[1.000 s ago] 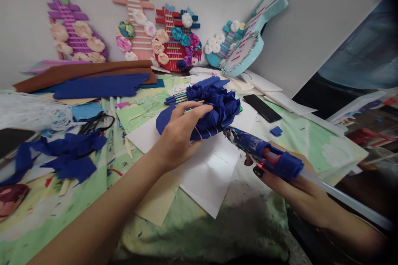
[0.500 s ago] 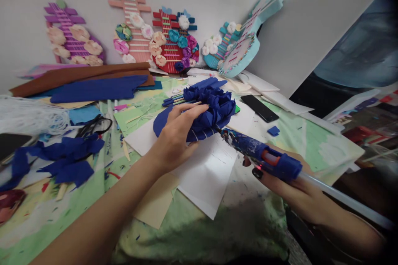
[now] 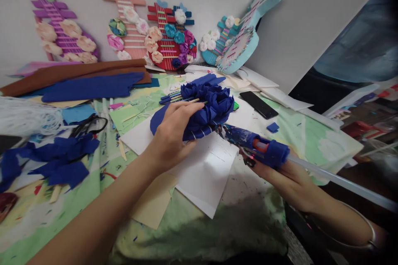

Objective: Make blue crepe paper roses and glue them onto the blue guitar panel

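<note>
A dark blue paper guitar (image 3: 158, 121) lies tilted in the middle of the table, with crumpled blue paper flowers (image 3: 214, 105) bunched on it and pale strings at its near edge. My left hand (image 3: 174, 136) grips its body, fingers over the top and thumb at the near side. In my right hand (image 3: 280, 178) is a blue hot glue gun (image 3: 248, 140), smeared with dried glue and showing a small red light. A long clear glue stick (image 3: 336, 176) sticks out of its back. The nozzle meets the underside of the flowers; its very tip is hidden.
White paper (image 3: 208, 186) lies under the guitar. To the right are a black phone (image 3: 258, 105) and a small blue scrap (image 3: 273, 127). Blue paper scraps (image 3: 65, 161) and brown sheets (image 3: 102, 68) lie left. Decorated guitars (image 3: 164, 41) lean on the wall.
The glue gun in my right hand has moved slightly left and up, its nozzle closer in beneath the flowers. My left hand keeps its hold; the whole view has shifted a little.
</note>
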`<state>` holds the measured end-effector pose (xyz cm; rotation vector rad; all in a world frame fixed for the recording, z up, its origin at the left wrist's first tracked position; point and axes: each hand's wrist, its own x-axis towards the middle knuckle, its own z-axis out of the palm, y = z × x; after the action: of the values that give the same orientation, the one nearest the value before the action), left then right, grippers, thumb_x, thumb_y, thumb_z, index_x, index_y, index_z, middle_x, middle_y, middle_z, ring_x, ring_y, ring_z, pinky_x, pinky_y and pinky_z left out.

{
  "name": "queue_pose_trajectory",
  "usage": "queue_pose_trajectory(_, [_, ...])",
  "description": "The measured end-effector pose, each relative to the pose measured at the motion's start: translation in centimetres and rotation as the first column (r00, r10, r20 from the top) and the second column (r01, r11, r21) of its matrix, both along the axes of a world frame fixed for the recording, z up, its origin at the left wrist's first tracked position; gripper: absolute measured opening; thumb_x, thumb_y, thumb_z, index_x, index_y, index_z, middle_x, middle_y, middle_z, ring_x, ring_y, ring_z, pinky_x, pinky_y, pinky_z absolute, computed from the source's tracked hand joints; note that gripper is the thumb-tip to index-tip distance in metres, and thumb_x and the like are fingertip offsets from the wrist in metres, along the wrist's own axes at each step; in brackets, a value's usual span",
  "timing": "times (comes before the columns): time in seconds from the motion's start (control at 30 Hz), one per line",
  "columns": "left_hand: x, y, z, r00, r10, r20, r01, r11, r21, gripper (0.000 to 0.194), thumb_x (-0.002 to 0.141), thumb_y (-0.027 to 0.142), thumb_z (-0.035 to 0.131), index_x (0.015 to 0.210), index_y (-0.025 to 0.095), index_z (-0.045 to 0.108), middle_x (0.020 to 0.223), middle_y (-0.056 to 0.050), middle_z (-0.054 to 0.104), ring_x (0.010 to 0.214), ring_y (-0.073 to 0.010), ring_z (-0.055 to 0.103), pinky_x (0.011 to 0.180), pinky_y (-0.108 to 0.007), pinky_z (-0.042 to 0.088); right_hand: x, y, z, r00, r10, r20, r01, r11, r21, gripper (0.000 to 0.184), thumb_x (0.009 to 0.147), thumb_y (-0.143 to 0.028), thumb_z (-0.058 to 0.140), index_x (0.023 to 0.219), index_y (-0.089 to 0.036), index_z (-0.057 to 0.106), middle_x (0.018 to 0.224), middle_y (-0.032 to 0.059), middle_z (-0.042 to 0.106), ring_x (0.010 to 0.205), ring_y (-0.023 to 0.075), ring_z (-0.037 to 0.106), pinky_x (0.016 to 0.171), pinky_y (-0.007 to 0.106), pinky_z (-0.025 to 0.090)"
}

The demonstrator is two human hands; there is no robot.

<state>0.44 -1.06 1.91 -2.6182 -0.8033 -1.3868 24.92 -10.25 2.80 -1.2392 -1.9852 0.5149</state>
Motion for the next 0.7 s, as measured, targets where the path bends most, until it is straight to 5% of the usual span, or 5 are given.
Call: queue_pose_trajectory(0.7, [-0.01, -0.12, 0.02, 1.000, 0.011, -0.006, -0.012, 0.999, -0.038, 0.066, 0.070, 0.010, 0.067, 0.128, 0.026, 0.042, 0.116, -0.007, 0.058, 0.112, -0.0253, 0.054, 0.095, -0.042, 0.049, -0.32, 0.56, 0.38, 0.999, -0.015, 0.047, 0.016, 1.000, -0.021, 0.014, 0.089, -0.033, 0.052, 0.089, -0.022, 0.060, 0.077, 0.0023, 0.061, 0.069, 0.0160, 0.053, 0.065, 0.029, 0.046])
